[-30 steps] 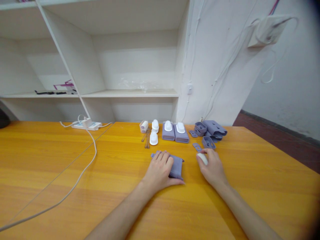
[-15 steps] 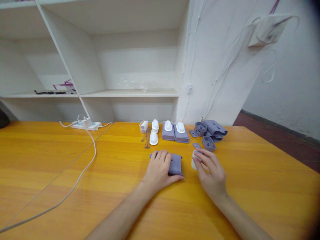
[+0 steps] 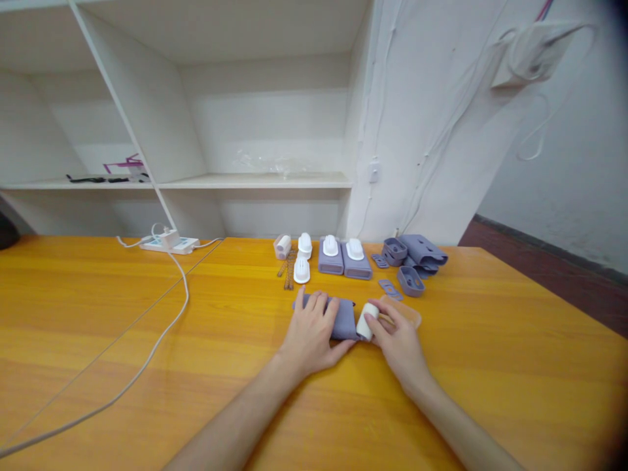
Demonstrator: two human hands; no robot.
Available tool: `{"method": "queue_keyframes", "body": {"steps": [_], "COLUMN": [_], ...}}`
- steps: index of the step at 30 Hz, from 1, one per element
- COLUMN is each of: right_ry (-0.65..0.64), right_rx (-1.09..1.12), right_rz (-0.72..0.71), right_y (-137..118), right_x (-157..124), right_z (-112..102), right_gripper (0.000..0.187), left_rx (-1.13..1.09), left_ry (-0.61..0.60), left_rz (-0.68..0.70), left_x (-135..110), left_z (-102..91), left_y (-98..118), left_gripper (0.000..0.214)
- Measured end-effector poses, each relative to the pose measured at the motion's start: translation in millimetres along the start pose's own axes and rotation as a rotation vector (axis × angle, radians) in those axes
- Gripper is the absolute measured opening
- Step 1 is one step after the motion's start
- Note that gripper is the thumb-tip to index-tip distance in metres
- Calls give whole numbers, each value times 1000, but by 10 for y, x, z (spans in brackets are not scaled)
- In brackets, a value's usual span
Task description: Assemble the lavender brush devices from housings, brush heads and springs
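Note:
My left hand (image 3: 311,333) lies over a grey-purple plastic housing (image 3: 345,320), its fingers across the top and its thumb along the near side. In my right hand (image 3: 397,340), a small white rounded block (image 3: 367,321) is pinched between thumb and fingers. The block is tilted and sits against the right end of the housing; I cannot tell whether part of it is inside. A translucent shallow tray (image 3: 411,314) lies partly hidden behind my right hand. Just beyond it rests a flat purple slotted plate (image 3: 390,290).
Two purple housings with white caps (image 3: 357,268) stand at the back, beside loose white caps (image 3: 301,270) and metal springs (image 3: 289,278). Purple cups (image 3: 411,281) and shells (image 3: 424,250) lie back right. A power strip (image 3: 184,246) and cable (image 3: 161,347) are at left.
My right hand has moved left with the white block, bringing it to the housing's right end. The translucent tray and the slotted plate now show more. My left hand has stayed on the housing.

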State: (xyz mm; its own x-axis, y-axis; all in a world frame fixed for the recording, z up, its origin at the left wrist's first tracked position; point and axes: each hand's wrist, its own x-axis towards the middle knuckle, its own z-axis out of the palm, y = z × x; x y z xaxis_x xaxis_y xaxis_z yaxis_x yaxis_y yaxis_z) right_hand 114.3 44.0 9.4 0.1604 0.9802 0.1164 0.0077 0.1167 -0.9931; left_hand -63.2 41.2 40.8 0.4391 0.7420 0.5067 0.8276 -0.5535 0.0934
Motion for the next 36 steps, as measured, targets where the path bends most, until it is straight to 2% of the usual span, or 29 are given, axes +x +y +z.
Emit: {"method": "queue_keyframes", "body": {"steps": [3, 8, 13, 18, 22, 27, 36], "right_ry": [-8, 6, -63, -83, -115, -80, -181], "right_rx": [61, 57, 50, 97, 43, -36, -31], "right_rz": [51, 26, 14, 21, 4, -52, -71], "right_y": [-2, 8, 0, -4, 1, -10, -44], "right_x": [-3, -15, -16, 18, 42, 45, 25], "right_z": [23, 35, 44, 59, 49, 21, 38], "right_gripper": [43, 41, 39, 48, 49, 50, 48], "left_rx": [-4, 4, -5, -11, -13, -20, -16], "left_ry": [-23, -32, -9, 26, 44, 37, 34], "left_rz": [-1, -7, 13, 16, 9, 20, 31], "left_x": [2, 12, 7, -16, -17, -16, -17], "left_z": [-15, -33, -24, 1, 18, 17, 10], "left_y": [-15, -36, -32, -29, -31, -35, -35], "left_gripper": [60, 66, 72, 72, 73, 73, 73]}}
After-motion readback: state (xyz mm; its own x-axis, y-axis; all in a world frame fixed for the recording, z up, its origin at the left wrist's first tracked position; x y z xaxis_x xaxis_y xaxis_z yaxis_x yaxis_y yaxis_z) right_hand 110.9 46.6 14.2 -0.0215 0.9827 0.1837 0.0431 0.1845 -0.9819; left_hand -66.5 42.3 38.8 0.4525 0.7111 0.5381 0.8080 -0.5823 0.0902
